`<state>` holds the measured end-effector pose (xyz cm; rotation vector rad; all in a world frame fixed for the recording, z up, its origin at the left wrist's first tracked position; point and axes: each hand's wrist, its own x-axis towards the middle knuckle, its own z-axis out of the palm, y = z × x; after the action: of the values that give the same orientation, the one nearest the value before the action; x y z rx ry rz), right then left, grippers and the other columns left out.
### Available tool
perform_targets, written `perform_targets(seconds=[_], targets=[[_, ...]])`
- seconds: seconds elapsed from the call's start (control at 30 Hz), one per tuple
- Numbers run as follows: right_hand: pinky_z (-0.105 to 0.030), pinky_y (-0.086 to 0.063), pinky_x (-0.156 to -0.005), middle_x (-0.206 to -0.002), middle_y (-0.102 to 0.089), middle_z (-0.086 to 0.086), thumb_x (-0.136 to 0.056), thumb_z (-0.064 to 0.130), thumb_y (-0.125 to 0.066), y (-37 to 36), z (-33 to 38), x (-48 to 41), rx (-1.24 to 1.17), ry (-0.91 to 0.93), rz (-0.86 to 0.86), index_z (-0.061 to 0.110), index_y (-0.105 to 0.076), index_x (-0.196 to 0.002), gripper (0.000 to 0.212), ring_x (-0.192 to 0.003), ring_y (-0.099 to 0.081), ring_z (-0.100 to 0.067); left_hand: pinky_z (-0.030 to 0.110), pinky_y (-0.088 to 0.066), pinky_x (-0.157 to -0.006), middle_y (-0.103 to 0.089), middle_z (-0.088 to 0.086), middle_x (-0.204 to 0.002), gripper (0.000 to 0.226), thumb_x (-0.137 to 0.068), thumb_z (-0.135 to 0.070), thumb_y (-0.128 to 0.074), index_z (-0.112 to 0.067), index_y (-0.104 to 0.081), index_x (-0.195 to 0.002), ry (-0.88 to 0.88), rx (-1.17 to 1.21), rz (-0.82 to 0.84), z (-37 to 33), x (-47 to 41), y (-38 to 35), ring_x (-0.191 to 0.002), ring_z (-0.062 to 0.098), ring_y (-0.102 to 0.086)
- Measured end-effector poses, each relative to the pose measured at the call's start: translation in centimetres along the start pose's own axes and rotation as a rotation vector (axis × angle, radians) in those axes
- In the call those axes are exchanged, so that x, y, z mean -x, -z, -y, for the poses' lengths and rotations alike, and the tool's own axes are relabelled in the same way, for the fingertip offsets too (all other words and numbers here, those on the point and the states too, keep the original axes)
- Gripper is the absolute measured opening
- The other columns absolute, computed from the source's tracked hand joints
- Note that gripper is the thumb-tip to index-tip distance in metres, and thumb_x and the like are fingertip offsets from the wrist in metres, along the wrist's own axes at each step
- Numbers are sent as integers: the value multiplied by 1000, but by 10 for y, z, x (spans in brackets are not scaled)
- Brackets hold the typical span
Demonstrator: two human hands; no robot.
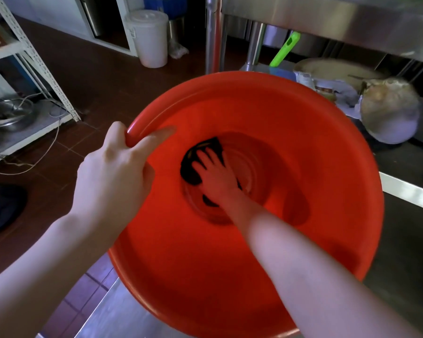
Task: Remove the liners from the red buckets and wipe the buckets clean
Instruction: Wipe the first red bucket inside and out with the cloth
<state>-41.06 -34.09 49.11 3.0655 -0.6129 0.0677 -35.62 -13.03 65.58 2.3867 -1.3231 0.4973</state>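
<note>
A large red bucket (pixel 303 147) fills the middle of the view, its mouth facing me, standing on a steel table. My left hand (pixel 112 172) grips its rim at the upper left, thumb inside and fingers curled round the outside. My right arm reaches deep inside. There my right hand (pixel 215 174) presses a dark cloth (pixel 193 164) flat against the bucket's bottom, fingers spread. No liner shows in this bucket.
A steel table edge (pixel 112 313) lies below the bucket. To the right are a metal bowl (pixel 388 113), a round pan (pixel 332 67) and a green handle (pixel 285 48). A white lidded pail (pixel 149 37) stands on the brown floor; a white shelf (pixel 22 57) is at left.
</note>
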Motion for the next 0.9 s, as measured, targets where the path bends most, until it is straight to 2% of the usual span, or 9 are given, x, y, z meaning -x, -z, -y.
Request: perform_targets(seconds=[0.17,0.23,0.3,0.4,0.47,0.6,0.73,0.8,0.9], targets=[[-51,0,-120,-162,-15,-6,-98,23,-43,18,-52,20,116,-187,6,26,-33,-148,51,-144,-23,-32,36,-43,-47,-41,14,-91,67,-81,-3,-64,-37,-52,-138,10,-7,3,-5,1,2,-54,33,-47],[-49,0,-120,-162,-12,-9,-95,30,-54,19,-69,42,192,-216,94,27,-34,-146,55,-142,-25,-35,36,-41,-49,-40,14,-91,67,-82,-4,-65,-37,-52,-138,12,8,2,-6,1,3,-55,34,-47],[-47,0,-121,-160,-11,-15,-96,38,-52,20,-73,59,278,-231,200,28,-36,-144,51,-141,-26,-40,35,-39,-49,-39,14,-90,67,-81,-4,-66,-37,-52,-138,16,24,1,-5,1,3,-55,33,-46],[-50,-12,-118,-155,-15,-21,-97,30,-46,13,-52,79,274,-297,395,29,-38,-142,46,-134,-36,-44,33,-36,-49,-38,14,-89,65,-82,-4,-66,-35,-53,-138,6,41,0,-7,2,5,-53,30,-42],[-49,-24,-111,-149,-24,-21,-95,27,-44,4,-32,91,169,-337,475,27,-38,-141,46,-126,-45,-42,33,-36,-48,-39,15,-89,64,-82,-3,-65,-34,-54,-137,5,49,-6,-9,4,5,-51,27,-39],[-46,-35,-106,-142,-37,-20,-95,26,-43,-12,7,89,-230,-415,540,24,-39,-141,46,-126,-47,-41,30,-33,-47,-38,14,-87,64,-80,0,-65,-31,-56,-135,-1,61,-18,-12,5,4,-48,24,-34],[-42,-43,-96,-135,-49,-27,-94,9,-44,-12,45,57,-659,-374,434,12,-45,-140,47,-120,-52,-43,30,-35,-46,-36,13,-87,64,-81,-1,-65,-31,-55,-136,3,48,-8,-10,5,3,-49,25,-37],[-42,-44,-93,-134,-52,-27,-91,2,-43,-12,54,49,-733,-349,390,10,-45,-141,51,-118,-52,-43,32,-37,-46,-36,13,-88,64,-82,-1,-64,-32,-54,-138,15,40,0,-8,6,4,-51,28,-40],[-40,-41,-101,-143,-46,-24,-94,3,-41,-14,47,49,-726,-343,427,10,-39,-146,52,-127,-48,-41,35,-42,-46,-38,15,-90,65,-83,-2,-64,-32,-52,-139,14,34,12,-8,8,6,-52,30,-43]])
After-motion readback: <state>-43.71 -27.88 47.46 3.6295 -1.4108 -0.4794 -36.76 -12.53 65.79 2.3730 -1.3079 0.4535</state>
